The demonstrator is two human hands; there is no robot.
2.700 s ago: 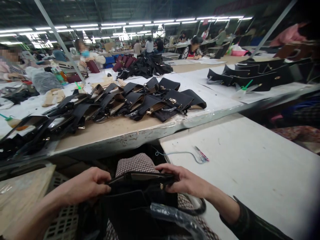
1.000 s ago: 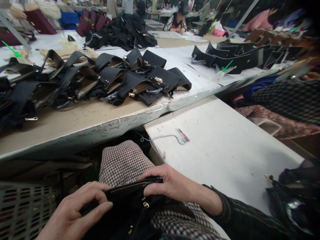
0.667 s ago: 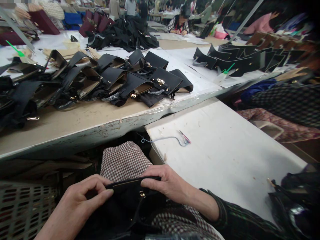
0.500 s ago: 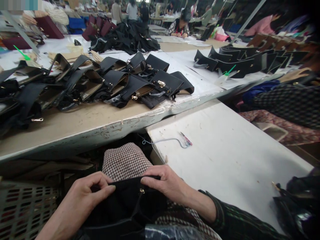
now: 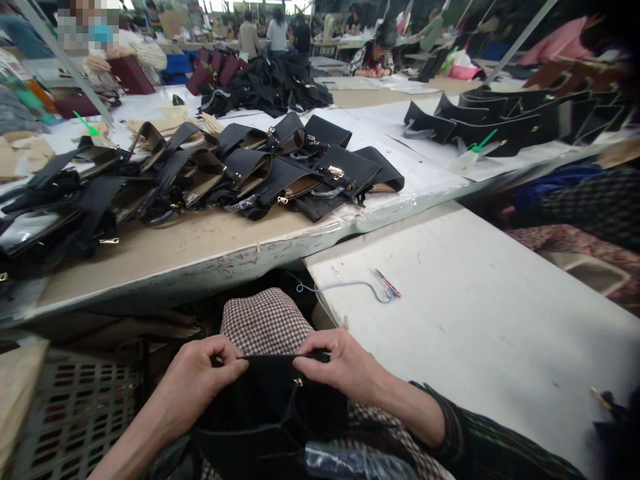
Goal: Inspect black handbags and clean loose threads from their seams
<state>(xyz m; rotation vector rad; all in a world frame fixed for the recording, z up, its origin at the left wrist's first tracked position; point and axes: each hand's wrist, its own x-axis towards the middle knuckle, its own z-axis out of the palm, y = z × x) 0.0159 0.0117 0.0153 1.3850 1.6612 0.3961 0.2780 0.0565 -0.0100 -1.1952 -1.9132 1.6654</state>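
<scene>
On my lap, over a checked cloth (image 5: 267, 320), lies a black handbag (image 5: 270, 393) with its dark fabric side up. My left hand (image 5: 207, 373) pinches the bag's upper edge at the left, thumb on top. Further right along the same edge, my right hand (image 5: 340, 363) grips it between thumb and fingers. A small gold zipper pull (image 5: 299, 382) shows just below my right thumb. Clear plastic wrap (image 5: 357, 460) covers a part at the bag's lower right. The fingertips behind the edge are hidden.
Several black bags (image 5: 245, 167) stand in rows on the long table (image 5: 200, 257). Thread snips (image 5: 389, 283) on a blue cord lie on the white side table (image 5: 450, 300). A plastic crate (image 5: 75, 413) is at lower left. A co-worker (image 5: 375, 57) bends over the far table.
The view has shifted left, so everything appears further right. Both hands keep their pinch on the bag's edge, and the left hand now sits slightly higher on it.
</scene>
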